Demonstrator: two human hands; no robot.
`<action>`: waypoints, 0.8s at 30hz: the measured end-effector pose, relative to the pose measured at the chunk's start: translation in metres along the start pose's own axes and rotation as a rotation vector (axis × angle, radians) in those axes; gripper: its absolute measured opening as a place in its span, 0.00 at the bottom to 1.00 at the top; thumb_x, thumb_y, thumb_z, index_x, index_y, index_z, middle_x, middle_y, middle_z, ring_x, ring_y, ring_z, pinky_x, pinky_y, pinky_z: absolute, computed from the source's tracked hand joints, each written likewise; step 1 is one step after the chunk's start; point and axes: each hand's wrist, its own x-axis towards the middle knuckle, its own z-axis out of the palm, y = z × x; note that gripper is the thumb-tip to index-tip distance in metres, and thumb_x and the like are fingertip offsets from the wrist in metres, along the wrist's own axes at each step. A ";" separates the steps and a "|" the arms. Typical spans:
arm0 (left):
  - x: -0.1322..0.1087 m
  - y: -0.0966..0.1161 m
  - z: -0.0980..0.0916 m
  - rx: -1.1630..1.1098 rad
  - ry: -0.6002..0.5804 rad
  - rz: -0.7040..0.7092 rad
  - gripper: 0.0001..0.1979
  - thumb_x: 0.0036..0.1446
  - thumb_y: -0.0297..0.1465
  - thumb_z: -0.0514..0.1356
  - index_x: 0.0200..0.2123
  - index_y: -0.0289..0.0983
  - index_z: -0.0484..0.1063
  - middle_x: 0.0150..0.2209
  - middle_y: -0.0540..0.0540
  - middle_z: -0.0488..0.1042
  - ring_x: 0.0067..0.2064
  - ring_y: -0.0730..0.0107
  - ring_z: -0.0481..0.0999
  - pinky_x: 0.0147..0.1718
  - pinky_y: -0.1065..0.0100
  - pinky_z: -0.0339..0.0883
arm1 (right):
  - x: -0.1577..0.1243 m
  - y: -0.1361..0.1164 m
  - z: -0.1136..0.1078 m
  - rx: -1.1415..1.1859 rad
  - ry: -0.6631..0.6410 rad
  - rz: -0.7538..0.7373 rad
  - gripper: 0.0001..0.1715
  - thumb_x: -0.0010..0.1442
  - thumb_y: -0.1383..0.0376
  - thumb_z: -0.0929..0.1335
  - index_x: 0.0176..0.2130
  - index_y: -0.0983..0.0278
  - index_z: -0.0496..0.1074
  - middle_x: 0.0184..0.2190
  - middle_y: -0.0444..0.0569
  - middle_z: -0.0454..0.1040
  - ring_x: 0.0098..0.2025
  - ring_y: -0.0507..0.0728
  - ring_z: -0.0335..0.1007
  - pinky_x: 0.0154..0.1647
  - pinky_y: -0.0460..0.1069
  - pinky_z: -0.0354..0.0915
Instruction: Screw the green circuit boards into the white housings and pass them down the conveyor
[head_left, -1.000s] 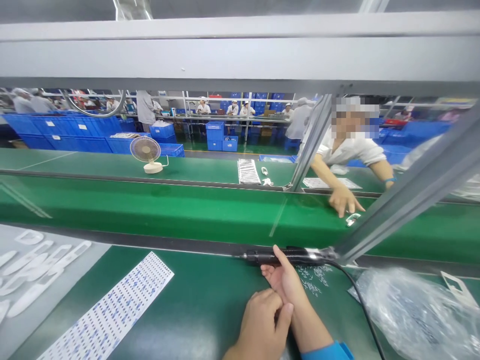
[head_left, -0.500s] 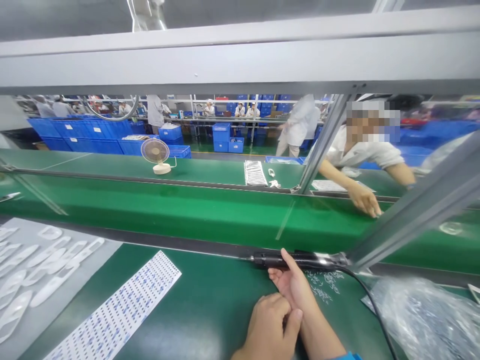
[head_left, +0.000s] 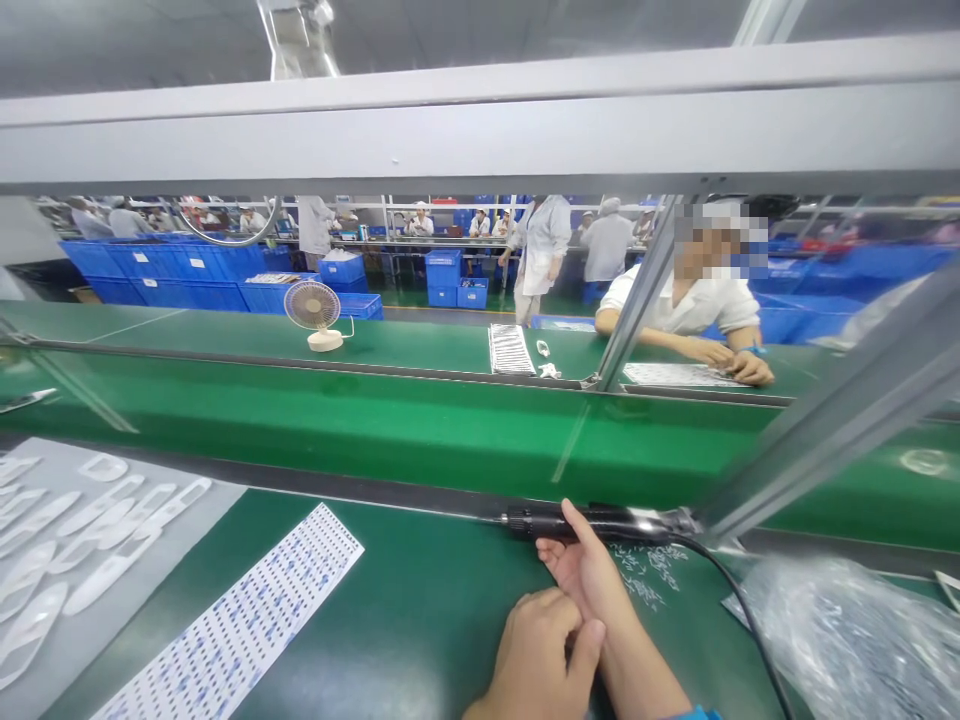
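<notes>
Two hands are joined: L hand (head_left: 536, 645) is laid over the wrist of R hand (head_left: 585, 570); R fingers are half-curled, L grip can't be judged. Elec. driver (head_left: 619, 522) is laid along far edge of desk (head_left: 405, 600), behind R thumb; contact can't be told. Small metal bits (head_left: 643, 588), prob. screws, are scattered nearby. Apparently a pause; for driver use, R wrist must be freed, handle gripped.

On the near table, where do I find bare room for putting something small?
Bare green tabletop lies between the dotted sheet and the left hand. Crowded: the left end, with white parts; the right, with screwdriver, tiny pieces and plastic bag.
</notes>
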 end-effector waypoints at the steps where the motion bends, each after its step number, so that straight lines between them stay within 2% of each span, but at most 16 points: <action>1: 0.000 0.000 0.000 0.000 -0.001 0.000 0.14 0.63 0.32 0.50 0.24 0.38 0.59 0.29 0.47 0.74 0.31 0.66 0.72 0.30 0.66 0.57 | 0.000 0.000 0.000 0.003 -0.003 -0.003 0.22 0.44 0.59 0.81 0.29 0.69 0.71 0.21 0.50 0.74 0.20 0.54 0.69 0.18 0.45 0.69; 10: 0.002 -0.003 0.001 -0.005 0.006 0.069 0.20 0.69 0.36 0.45 0.26 0.39 0.64 0.27 0.47 0.72 0.30 0.66 0.72 0.30 0.68 0.59 | 0.000 0.004 0.004 0.031 -0.001 -0.051 0.23 0.47 0.56 0.79 0.29 0.70 0.71 0.20 0.51 0.73 0.17 0.52 0.68 0.16 0.43 0.64; 15: 0.003 -0.006 0.002 -0.011 0.043 0.119 0.22 0.70 0.38 0.45 0.24 0.39 0.62 0.24 0.49 0.70 0.27 0.69 0.70 0.27 0.70 0.58 | 0.003 0.005 0.003 0.031 -0.015 -0.076 0.23 0.47 0.54 0.79 0.28 0.69 0.70 0.20 0.50 0.73 0.17 0.52 0.68 0.15 0.43 0.63; 24: 0.001 -0.002 0.001 0.006 0.093 0.102 0.22 0.70 0.39 0.43 0.23 0.39 0.58 0.24 0.48 0.68 0.26 0.69 0.67 0.26 0.68 0.55 | -0.001 0.003 0.003 0.039 -0.007 -0.051 0.23 0.45 0.57 0.80 0.29 0.68 0.70 0.20 0.50 0.73 0.18 0.53 0.69 0.16 0.43 0.65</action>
